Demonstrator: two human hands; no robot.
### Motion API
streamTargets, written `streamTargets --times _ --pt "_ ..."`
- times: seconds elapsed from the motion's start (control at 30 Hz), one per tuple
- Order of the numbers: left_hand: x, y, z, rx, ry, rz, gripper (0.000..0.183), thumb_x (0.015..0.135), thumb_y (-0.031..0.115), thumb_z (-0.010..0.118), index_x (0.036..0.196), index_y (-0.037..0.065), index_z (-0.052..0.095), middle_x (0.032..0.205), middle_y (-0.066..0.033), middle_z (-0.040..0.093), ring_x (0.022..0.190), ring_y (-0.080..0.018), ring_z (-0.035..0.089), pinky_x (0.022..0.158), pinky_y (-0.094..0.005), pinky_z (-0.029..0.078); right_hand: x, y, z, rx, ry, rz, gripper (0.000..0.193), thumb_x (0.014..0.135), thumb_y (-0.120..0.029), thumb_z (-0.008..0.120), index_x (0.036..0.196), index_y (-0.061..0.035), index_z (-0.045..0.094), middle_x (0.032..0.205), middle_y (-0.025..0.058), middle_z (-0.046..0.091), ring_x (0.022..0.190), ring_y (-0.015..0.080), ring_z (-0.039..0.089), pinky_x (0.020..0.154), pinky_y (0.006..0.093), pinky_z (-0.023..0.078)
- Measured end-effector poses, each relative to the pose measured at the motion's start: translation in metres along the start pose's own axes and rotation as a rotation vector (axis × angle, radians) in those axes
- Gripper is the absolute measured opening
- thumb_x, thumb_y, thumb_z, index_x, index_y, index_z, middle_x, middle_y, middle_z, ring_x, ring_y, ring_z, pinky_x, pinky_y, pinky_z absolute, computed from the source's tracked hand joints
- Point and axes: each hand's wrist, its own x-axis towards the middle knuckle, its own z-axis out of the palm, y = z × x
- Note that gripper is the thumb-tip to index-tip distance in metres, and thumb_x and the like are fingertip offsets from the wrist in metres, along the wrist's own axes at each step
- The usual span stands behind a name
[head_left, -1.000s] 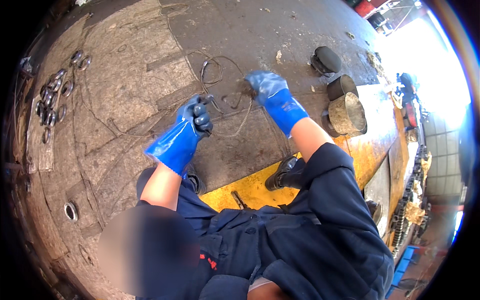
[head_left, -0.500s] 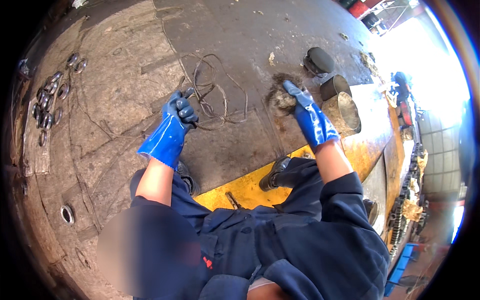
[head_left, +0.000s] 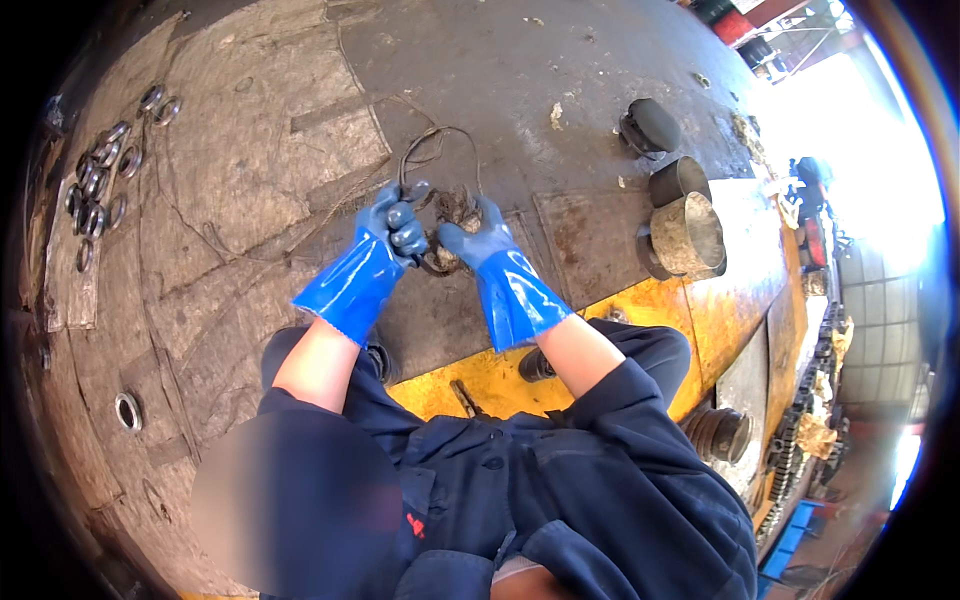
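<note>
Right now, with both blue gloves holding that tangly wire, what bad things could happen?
1. The thin dark looped wire springs up out of the grip of the left hand and right hand; a loose end might whip back or poke through a glove.
2. The frayed brownish clump between the hands could snag and tighten the tangle.
3. The scattered metal rings and the grey metal cylinders lie close by on the stained floor; stepping back might mean tripping.

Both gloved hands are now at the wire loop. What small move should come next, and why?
Probably draw the two hands slightly apart to tighten the wire loop. The left hand grips one side of the wire, and the right hand presses a dirty clump against it. The loop above them looks slack and uneven, so a gentle pull seems the likely move.
</note>
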Motion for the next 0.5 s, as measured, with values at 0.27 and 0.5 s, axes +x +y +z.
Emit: streamTargets --times 0.27,0.5 --pt "-0.011 -0.010 0.003 0.136 -0.043 0.065 0.037 0.105 0.038 0.045 0.115 0.008 0.063 0.049 0.0070 0.030 0.037 -0.0118 0.028 0.039 -0.0305 0.023 0.060 -0.022 0.034 -0.409 0.019 -0.008 0.051 0.079 -0.032 0.077 0.119 -0.0043 0.062 0.116 0.0243 0.068 0.112 0.0378 0.066 0.092 0.0446 0.054" --pt "-0.023 0.002 -0.003 0.166 -0.125 -0.054 0.043 0.108 0.038 0.037 0.120 0.007 0.063 0.047 0.0070 0.028 0.036 -0.0112 0.028 0.040 -0.0295 0.024 0.136 0.004 0.004 -0.172 -0.060 0.091 0.041 0.080 -0.022 0.074 0.116 -0.0042 0.067 0.116 0.0177 0.070 0.107 0.0312 0.068 0.090 0.0416 0.055"
